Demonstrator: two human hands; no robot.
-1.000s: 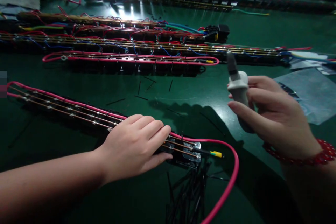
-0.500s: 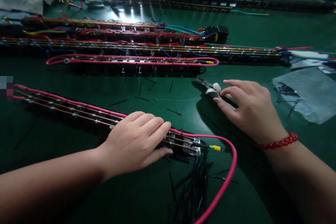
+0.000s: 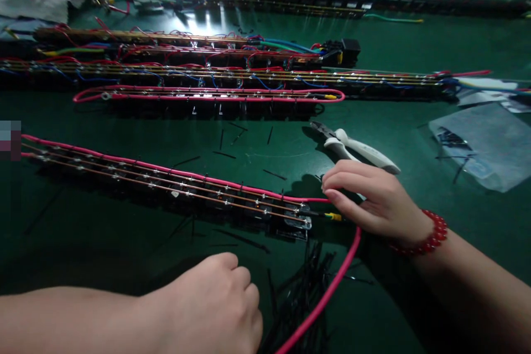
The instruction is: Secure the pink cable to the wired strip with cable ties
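A long black socket strip (image 3: 124, 185) with copper rails and a pink wire (image 3: 319, 301) along it lies across the green table (image 3: 290, 166) in front of me. My right hand (image 3: 373, 202), with a red bead bracelet, is closed over the pink wire where it bends at the strip's right end, beside a yellow terminal (image 3: 333, 215). My left hand (image 3: 215, 304) is curled into a loose fist near the front edge, just left of a pile of black cable ties (image 3: 302, 293). White-handled cutters (image 3: 357, 149) lie on the table behind my right hand.
Several more wired strips (image 3: 207, 94) lie in rows farther back. A clear plastic bag (image 3: 481, 144) with black ties sits at the right. Short black offcuts (image 3: 224, 154) are scattered between the rows.
My right hand laid the cutters on the table and came down to the pink wire. My left hand lifted off the strip and drew back toward me, curling shut.
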